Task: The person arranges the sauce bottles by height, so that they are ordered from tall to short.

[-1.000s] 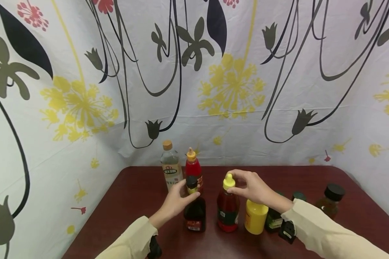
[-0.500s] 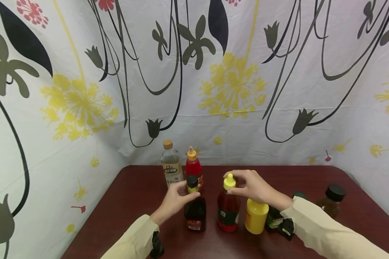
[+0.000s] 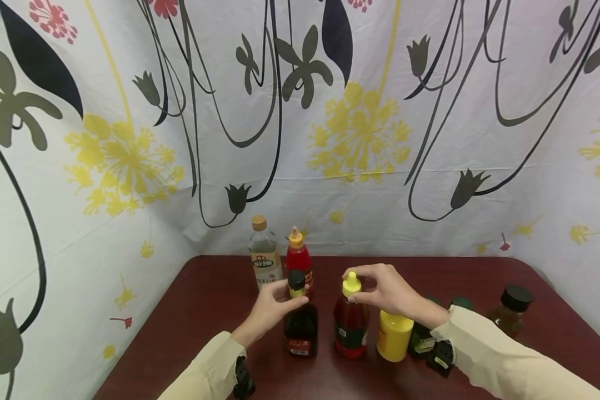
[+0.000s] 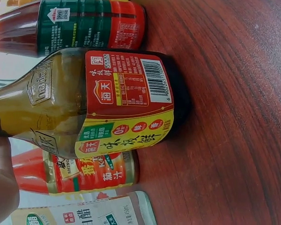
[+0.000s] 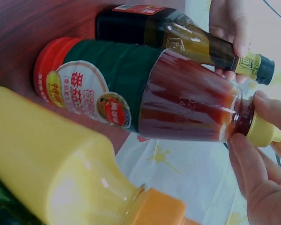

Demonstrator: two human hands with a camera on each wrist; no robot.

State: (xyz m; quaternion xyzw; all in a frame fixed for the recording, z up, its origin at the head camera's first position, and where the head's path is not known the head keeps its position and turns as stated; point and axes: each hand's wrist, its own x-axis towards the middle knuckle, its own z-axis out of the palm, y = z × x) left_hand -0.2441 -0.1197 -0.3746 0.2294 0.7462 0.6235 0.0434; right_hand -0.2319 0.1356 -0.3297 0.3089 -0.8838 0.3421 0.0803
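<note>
My left hand (image 3: 267, 311) grips the neck of a dark soy sauce bottle (image 3: 300, 330), just under its black cap. The bottle stands upright on the table, and its red and yellow label (image 4: 126, 98) faces the left wrist camera. To its right, my right hand (image 3: 387, 289) pinches the neck of a ketchup bottle (image 3: 351, 322) right below the yellow nozzle cap. That bottle is upright too, with red sauce inside and a green label (image 5: 112, 89). A narrow gap separates the two bottles in the head view.
Behind the soy sauce stand a clear vinegar bottle (image 3: 265, 258) and a red squeeze bottle (image 3: 299, 258). A yellow bottle (image 3: 395, 336) is close to the ketchup's right. Beyond it are green-capped bottles, partly behind my right arm, and a black-capped jar (image 3: 512, 305). A patterned cloth hangs behind.
The ketchup bottle has shifted slightly left toward the soy sauce, with my right hand on it. My left hand and the soy sauce bottle stay in place.
</note>
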